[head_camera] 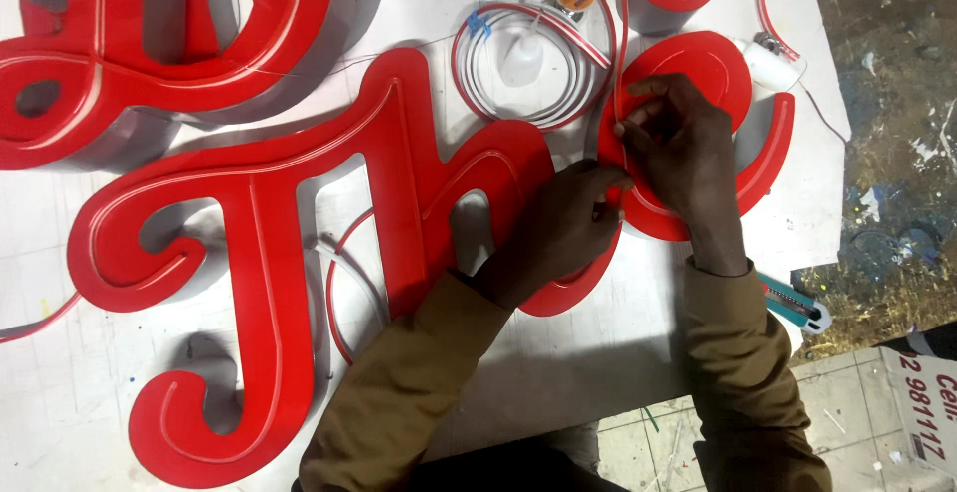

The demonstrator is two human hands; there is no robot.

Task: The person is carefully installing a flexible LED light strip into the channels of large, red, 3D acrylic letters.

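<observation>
- Right hand (678,148), right of centre, pinches the red strip (620,73) with fingertips and presses it onto the red sign letter (698,63).
- Left hand (563,228), just below and left of it, fingers curled, pinches the same strip where it meets the letter's lower edge.
- The strip runs up to a coil (528,58) at top centre; a snag there could tug it out of place on the letter.
- Uneven pressing could leave the strip wavy or kinked on the curve.
- The glue bottle (773,63) lies near the table's (618,332) right edge; an elbow could knock it off.
- The cutter (797,305) overhangs the lower right edge and could fall.
</observation>
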